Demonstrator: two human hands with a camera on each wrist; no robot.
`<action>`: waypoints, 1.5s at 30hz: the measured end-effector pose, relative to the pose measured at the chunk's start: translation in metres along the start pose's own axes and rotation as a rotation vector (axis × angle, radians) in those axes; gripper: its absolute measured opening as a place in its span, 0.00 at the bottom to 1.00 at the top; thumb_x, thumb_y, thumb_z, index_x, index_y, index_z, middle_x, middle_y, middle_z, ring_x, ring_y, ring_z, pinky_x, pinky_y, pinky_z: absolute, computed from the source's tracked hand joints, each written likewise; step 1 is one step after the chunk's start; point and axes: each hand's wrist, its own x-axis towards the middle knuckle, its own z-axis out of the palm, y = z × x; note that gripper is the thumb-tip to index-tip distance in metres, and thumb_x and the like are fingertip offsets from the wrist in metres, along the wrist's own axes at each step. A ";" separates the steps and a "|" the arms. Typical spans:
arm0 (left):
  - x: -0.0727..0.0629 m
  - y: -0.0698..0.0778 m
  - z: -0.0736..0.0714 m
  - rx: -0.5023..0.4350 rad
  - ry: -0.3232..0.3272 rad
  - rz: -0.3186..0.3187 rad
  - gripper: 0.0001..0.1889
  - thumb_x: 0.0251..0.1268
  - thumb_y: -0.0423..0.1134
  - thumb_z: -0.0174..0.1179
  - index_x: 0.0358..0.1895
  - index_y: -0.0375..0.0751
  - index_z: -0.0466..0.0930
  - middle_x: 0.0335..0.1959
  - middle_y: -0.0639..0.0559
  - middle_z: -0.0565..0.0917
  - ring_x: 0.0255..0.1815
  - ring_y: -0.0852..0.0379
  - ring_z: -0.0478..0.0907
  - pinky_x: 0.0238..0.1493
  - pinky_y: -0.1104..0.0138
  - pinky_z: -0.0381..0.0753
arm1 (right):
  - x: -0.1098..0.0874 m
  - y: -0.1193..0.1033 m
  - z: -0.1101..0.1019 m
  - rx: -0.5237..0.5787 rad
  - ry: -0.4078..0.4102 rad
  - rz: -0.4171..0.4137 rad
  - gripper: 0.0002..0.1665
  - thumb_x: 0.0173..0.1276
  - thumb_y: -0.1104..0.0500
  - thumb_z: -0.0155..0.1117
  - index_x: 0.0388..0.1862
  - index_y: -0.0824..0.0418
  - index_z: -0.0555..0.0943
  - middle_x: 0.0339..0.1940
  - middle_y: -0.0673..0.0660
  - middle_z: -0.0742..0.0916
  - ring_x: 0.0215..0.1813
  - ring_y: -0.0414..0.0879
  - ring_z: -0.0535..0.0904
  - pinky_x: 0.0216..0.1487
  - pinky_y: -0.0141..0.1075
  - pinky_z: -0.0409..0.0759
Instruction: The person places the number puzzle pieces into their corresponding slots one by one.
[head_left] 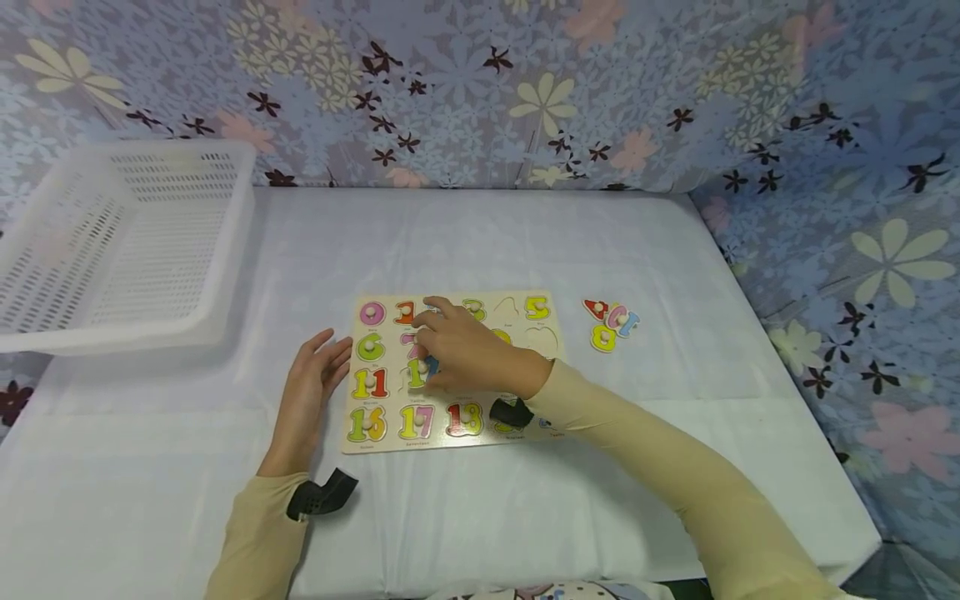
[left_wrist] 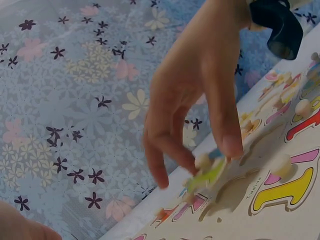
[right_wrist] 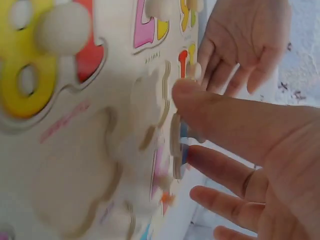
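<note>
A wooden number puzzle board (head_left: 442,447) lies on the table, with knobbed coloured number pieces set in it and several bare recesses (right_wrist: 75,175). My right hand (head_left: 468,350) reaches over the board's middle. Its thumb and fingers pinch a green and blue number piece (left_wrist: 209,175), tilted just above the board; the fingers partly hide it, so its full number cannot be read. In the right wrist view this piece (right_wrist: 177,145) is seen edge-on. My left hand (head_left: 306,392) rests beside the board's left edge, fingers loosely extended, holding nothing.
Loose pieces lie right of the board: a red 4 (head_left: 596,309), a yellow 8 (head_left: 603,338) and a pink and blue piece (head_left: 618,317). A white perforated basket (head_left: 202,325) stands at the table's left. Floral cloth (head_left: 465,100) hangs behind and to the right.
</note>
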 end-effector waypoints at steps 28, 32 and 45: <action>0.009 -0.013 -0.005 -0.022 0.014 0.016 0.30 0.76 0.50 0.45 0.74 0.43 0.53 0.66 0.42 0.68 0.64 0.52 0.68 0.58 0.76 0.73 | -0.004 0.006 0.013 0.041 0.045 0.030 0.10 0.58 0.50 0.74 0.37 0.50 0.85 0.61 0.56 0.77 0.73 0.59 0.55 0.73 0.46 0.56; 0.010 -0.014 -0.006 -0.015 0.012 0.011 0.30 0.77 0.51 0.44 0.75 0.43 0.53 0.66 0.44 0.68 0.64 0.53 0.68 0.58 0.76 0.72 | -0.028 0.022 0.007 0.138 0.147 0.074 0.11 0.58 0.56 0.73 0.40 0.54 0.85 0.61 0.58 0.77 0.73 0.60 0.55 0.73 0.48 0.57; 0.003 -0.007 0.000 0.010 0.016 -0.008 0.30 0.77 0.50 0.43 0.75 0.42 0.52 0.67 0.43 0.67 0.65 0.54 0.67 0.60 0.76 0.71 | -0.152 0.119 -0.002 0.134 0.420 0.516 0.16 0.54 0.64 0.75 0.42 0.65 0.84 0.59 0.70 0.76 0.69 0.71 0.54 0.67 0.64 0.55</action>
